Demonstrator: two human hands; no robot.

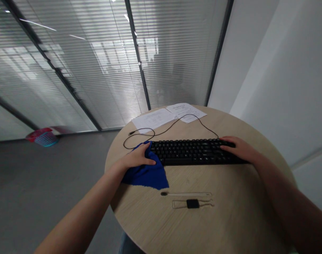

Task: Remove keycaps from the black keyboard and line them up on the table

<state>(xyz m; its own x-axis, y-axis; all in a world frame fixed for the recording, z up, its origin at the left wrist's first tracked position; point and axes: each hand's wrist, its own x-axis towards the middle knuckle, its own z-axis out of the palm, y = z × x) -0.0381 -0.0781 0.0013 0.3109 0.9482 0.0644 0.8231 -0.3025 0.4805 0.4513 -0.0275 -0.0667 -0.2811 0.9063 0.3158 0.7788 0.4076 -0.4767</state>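
Note:
A black keyboard (190,152) lies across the middle of the round table. At its left end my left hand (138,156) is closed on a blue cloth (149,175), which drapes over that end and onto the tabletop. The keyboard's right end is gripped by my right hand (237,148), its fingers along the far corner and over the keys. Nearer to me lies a thin pale stick with a dark tip, like a small brush (187,194). Just below it is a wire keycap puller (192,204) with a black middle block.
The keyboard's black cable (174,123) curls over the far side of the wooden table (229,211), partly across printed papers (155,120). On the floor at left stands a red and blue basket (44,137). Glass panels with blinds and a white wall stand behind.

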